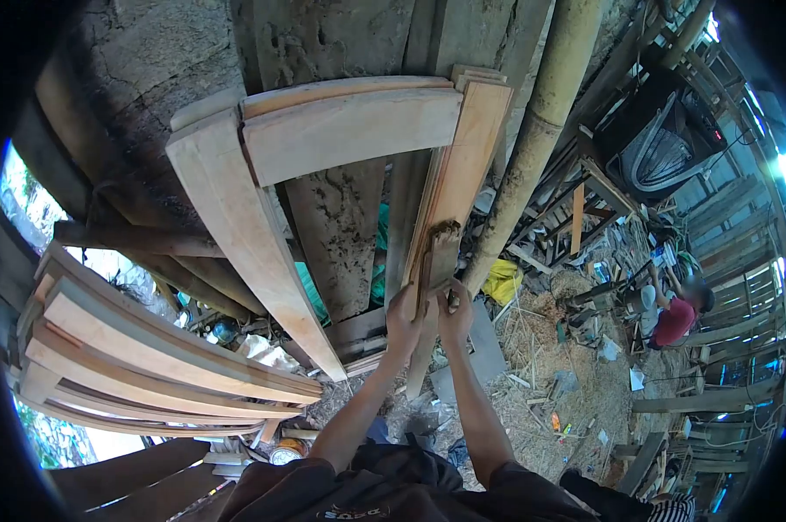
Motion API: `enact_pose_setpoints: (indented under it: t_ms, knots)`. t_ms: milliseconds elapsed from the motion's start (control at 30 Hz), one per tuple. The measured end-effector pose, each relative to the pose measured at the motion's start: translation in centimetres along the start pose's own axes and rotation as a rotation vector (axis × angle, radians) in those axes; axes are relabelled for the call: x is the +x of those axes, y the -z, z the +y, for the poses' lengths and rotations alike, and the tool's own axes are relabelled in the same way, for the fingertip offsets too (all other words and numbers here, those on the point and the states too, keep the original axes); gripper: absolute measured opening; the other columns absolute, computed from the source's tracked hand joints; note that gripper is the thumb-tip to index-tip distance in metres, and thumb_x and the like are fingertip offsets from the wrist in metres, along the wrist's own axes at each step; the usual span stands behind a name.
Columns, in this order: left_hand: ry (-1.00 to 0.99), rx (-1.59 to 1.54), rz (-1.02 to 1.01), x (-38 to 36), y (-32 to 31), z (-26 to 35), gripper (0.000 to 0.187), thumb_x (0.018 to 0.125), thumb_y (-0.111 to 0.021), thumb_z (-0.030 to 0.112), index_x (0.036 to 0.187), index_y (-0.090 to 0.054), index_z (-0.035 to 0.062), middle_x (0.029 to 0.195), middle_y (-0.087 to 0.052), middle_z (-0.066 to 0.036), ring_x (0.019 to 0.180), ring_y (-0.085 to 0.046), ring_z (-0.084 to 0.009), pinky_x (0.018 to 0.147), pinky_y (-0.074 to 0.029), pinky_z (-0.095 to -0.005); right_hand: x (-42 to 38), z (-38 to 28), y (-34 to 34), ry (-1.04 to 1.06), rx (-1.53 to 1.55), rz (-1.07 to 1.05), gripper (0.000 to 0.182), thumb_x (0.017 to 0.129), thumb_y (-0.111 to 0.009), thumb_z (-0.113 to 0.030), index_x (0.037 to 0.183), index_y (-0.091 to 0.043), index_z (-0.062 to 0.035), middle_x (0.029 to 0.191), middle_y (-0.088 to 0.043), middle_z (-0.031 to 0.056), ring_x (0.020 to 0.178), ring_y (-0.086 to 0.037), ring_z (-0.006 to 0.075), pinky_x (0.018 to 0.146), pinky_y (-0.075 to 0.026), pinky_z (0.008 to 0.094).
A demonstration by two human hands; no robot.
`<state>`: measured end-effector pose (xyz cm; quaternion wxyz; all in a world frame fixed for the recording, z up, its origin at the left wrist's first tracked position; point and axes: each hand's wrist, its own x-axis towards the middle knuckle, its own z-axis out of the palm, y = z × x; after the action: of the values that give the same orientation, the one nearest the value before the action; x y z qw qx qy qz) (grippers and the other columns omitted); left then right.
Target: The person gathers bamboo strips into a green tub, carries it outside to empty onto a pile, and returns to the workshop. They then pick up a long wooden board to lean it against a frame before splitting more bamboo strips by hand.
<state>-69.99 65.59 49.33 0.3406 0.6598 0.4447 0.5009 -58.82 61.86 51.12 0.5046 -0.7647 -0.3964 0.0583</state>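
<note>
A pale wooden frame [349,126] with a curved top rail leans in front of me, its two long legs running down towards me. Over its right leg is a short, flat brown wooden piece [443,257] with a dark, rough upper end. My left hand [402,324] is closed around the lower left edge of this piece. Beside it, my right hand [454,315] is closed at the piece's lower right, fingers curled by a small dark spot that I cannot make out. The palms' inner sides are hidden.
Stacked curved timbers [167,348] stand at the left. A bamboo pole [541,130] slants up on the right, near a yellow bag [501,283]. Wood shavings [541,348] cover the floor. Another person [674,320] in a red top sits at the far right.
</note>
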Motion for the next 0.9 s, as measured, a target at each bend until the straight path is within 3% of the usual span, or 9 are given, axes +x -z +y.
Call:
enact_pose_setpoints:
  t_ms: [133, 200, 300, 400, 533, 633, 700, 833, 900]
  knots:
    - [0.11, -0.101, -0.139, 1.1, -1.1, -2.0, 0.042, 0.089, -0.078, 0.012, 0.125, -0.065, -0.0045, 0.115, -0.071, -0.023, 0.108, -0.07, -0.0389, 0.096, -0.055, -0.0419, 1.5, -0.8, -0.3, 0.012, -0.06, 0.082, 0.036, 0.091, -0.077, -0.01, 0.124, -0.065, -0.0036, 0.116, -0.07, 0.0167, 0.1, -0.07, 0.0297, 0.08, -0.057, 0.0394]
    - [0.169, -0.114, -0.091, 1.2, -1.3, -1.7, 0.033, 0.09, -0.077, 0.009, 0.118, -0.068, -0.0045, 0.112, -0.072, -0.023, 0.104, -0.071, -0.0375, 0.094, -0.057, -0.0415, 2.5, 0.1, -0.4, -0.108, 0.178, -0.047, 0.028, 0.09, -0.077, -0.01, 0.114, -0.067, -0.0013, 0.1, -0.072, 0.0142, 0.095, -0.071, 0.0315, 0.083, -0.055, 0.0375]
    - [0.311, -0.178, -0.115, 1.1, -1.5, -1.6, 0.024, 0.089, -0.077, 0.007, 0.11, -0.07, -0.0032, 0.105, -0.073, -0.021, 0.096, -0.073, -0.0348, 0.087, -0.059, -0.0403, 2.9, 0.9, -0.3, -0.076, 0.031, -0.066, 0.024, 0.089, -0.077, -0.01, 0.109, -0.067, -0.0019, 0.095, -0.072, 0.016, 0.086, -0.072, 0.0328, 0.076, -0.056, 0.0374]
    - [0.092, 0.058, -0.059, 0.7, -1.9, -2.1, 0.022, 0.088, -0.08, 0.004, 0.107, -0.071, -0.0028, 0.095, -0.073, -0.016, 0.088, -0.075, -0.0222, 0.077, -0.061, -0.0333, 2.6, 0.3, -0.1, -0.105, -0.016, -0.064, 0.022, 0.089, -0.078, -0.013, 0.105, -0.067, -0.0035, 0.094, -0.074, 0.0154, 0.084, -0.074, 0.0324, 0.075, -0.056, 0.0377]
    - [0.192, -0.173, 0.022, 0.4, -3.4, -2.9, 0.017, 0.089, -0.08, 0.004, 0.102, -0.07, -0.0033, 0.09, -0.071, -0.015, 0.082, -0.074, -0.024, 0.073, -0.059, -0.0331, 3.4, 0.3, 0.5, -0.09, -0.119, -0.091, 0.02, 0.091, -0.076, -0.014, 0.105, -0.068, -0.0029, 0.095, -0.076, 0.0149, 0.09, -0.074, 0.0339, 0.077, -0.056, 0.0431]
    - [0.189, -0.119, -0.023, 0.8, -3.0, -3.2, 0.018, 0.089, -0.08, 0.01, 0.097, -0.069, -0.0013, 0.092, -0.071, -0.018, 0.082, -0.071, -0.0379, 0.072, -0.055, -0.0415, 3.2, 0.2, 0.4, -0.108, -0.153, -0.096, 0.022, 0.091, -0.077, -0.02, 0.104, -0.069, -0.0047, 0.095, -0.077, 0.0144, 0.091, -0.075, 0.0336, 0.077, -0.055, 0.0434]
    - [0.156, -0.03, -0.056, 1.0, -2.5, -2.8, 0.015, 0.09, -0.079, 0.007, 0.098, -0.069, -0.0012, 0.097, -0.072, -0.017, 0.082, -0.074, -0.0263, 0.075, -0.058, -0.0359, 2.8, 0.3, 0.3, -0.143, -0.156, -0.098, 0.023, 0.091, -0.077, -0.024, 0.102, -0.069, -0.0059, 0.095, -0.077, 0.0146, 0.091, -0.075, 0.0331, 0.077, -0.056, 0.0433]
    - [0.273, 0.018, -0.176, 0.4, -1.3, -1.5, 0.02, 0.094, -0.077, 0.011, 0.108, -0.07, -0.0011, 0.109, -0.073, -0.016, 0.093, -0.074, -0.0228, 0.084, -0.059, -0.0364, 2.0, 0.6, 0.0, -0.225, -0.149, -0.091, 0.027, 0.092, -0.077, -0.027, 0.111, -0.07, -0.0085, 0.094, -0.077, 0.0139, 0.091, -0.075, 0.0333, 0.081, -0.055, 0.0423]
    - [0.205, -0.226, -0.197, -0.7, -1.0, -2.1, 0.033, 0.098, -0.074, 0.016, 0.125, -0.066, -0.0016, 0.123, -0.071, -0.016, 0.108, -0.071, -0.0209, 0.093, -0.056, -0.0346, 1.0, 1.2, -0.3, -0.315, -0.029, -0.138, 0.023, 0.094, -0.074, -0.027, 0.105, -0.07, -0.0076, 0.097, -0.075, 0.0138, 0.101, -0.071, 0.0353, 0.085, -0.052, 0.0452]
